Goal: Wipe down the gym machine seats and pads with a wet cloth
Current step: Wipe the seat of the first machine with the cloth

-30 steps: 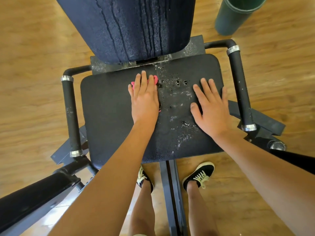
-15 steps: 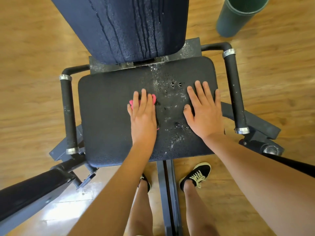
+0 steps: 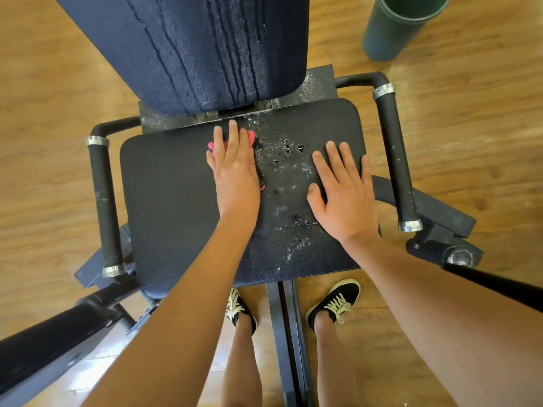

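Left hand (image 3: 235, 168): flat, fingers straight, pressing the pink cloth (image 3: 212, 148) onto the seat (image 3: 176, 207), toward 12 o'clock.
Right hand (image 3: 342, 189): flat, spread, resting on the seat at 3 o'clock.
Back pad (image 3: 191, 48): wet streaks.
Bin (image 3: 393, 27): 1 o'clock.

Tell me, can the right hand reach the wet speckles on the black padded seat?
Probably yes. The right hand lies flat on the black padded seat, right beside the wet speckles, with nothing between them.
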Demonstrator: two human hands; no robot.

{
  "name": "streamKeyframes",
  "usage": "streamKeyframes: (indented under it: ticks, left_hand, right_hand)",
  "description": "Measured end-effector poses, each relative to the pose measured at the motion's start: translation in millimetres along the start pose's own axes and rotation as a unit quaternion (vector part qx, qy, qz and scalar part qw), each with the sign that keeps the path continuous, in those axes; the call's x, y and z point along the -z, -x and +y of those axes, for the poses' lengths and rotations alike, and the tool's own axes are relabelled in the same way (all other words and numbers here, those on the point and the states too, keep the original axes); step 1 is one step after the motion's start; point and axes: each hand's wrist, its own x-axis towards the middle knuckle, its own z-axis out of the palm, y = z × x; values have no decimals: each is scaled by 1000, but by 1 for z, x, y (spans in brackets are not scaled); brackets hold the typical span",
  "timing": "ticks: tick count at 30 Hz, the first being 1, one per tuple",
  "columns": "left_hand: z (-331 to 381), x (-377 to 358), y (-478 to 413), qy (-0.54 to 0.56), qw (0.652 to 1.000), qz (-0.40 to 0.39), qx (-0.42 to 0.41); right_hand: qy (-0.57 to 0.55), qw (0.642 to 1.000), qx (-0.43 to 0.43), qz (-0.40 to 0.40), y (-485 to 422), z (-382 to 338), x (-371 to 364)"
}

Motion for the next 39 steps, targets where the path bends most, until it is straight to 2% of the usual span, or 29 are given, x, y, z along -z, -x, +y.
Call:
streamKeyframes:
  ticks: [3, 6, 9, 14, 18, 22, 26, 29, 39]
  left_hand:
    - [-3, 3, 22, -27, 999, -34, -26]
    - [-3, 3, 57, -16, 1000, -24, -5]
    - [-4, 4, 87, -22, 999, -28, -27]
    - [2, 8, 51, -6, 999, -41, 9]
    - [-2, 15, 14, -45, 995, -85, -14]
    - [-5, 15, 28, -37, 997, -62, -27]
    - [-17, 11, 84, -74, 993, -87, -43]
    - [-23, 7, 107, -43, 996, -51, -54]
    - [-9, 7, 58, 1, 1000, -23, -10]
  right_hand:
    - [2, 1000, -4, -5, 0, 0, 1]
    - [1, 1000, -6, -8, -1, 0, 0]
    - [7, 1000, -6, -6, 0, 0, -1]
    - [11, 1000, -6, -8, -4, 0, 0]
    - [15, 1000, -6, -10, -3, 1, -1]
    - [13, 1000, -7, -8, -2, -1, -1]
    - [11, 1000, -7, -3, -1, 0, -1]
    - [15, 1000, -9, -6, -1, -1, 0]
    - [8, 1000, -7, 4, -1, -1, -1]
